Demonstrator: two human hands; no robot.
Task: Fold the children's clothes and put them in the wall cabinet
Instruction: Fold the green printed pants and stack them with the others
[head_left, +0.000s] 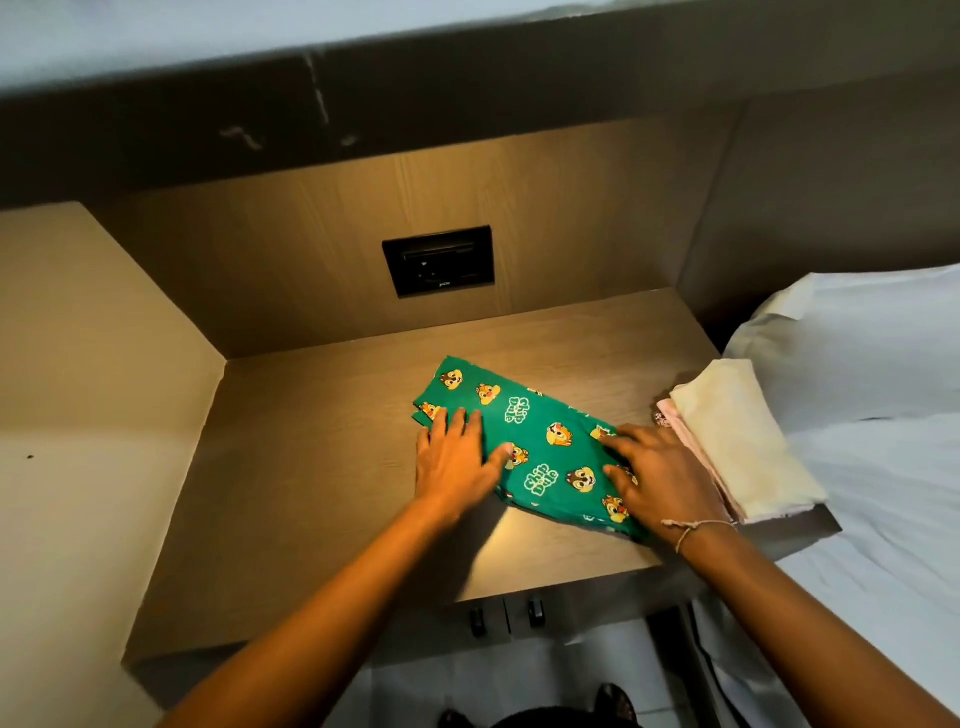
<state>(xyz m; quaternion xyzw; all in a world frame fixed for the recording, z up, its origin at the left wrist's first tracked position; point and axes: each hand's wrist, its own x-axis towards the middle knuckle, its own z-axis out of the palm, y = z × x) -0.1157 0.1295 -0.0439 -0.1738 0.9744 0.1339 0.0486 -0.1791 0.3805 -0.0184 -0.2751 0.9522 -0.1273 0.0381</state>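
We saw the green cartoon-print garment (535, 441) flat on the wooden counter (322, 467), long axis diagonal from far-left to near-right. Left hand (454, 457) and right hand (657, 475) pressed it with straight fingers, gripping nothing. Folded cream and pink clothes (737, 441) lay just right.

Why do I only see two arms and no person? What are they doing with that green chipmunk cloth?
The camera sits on the person's head and looks down, so you see only their arms. The left hand and right hand lie flat on the green cloth, pressing it onto the wooden tabletop; neither grips it. Beside it on the right is a folded pile: a cream cloth on a pink cloth. Past that lies a white pillow. The black square on the wall is a socket panel.
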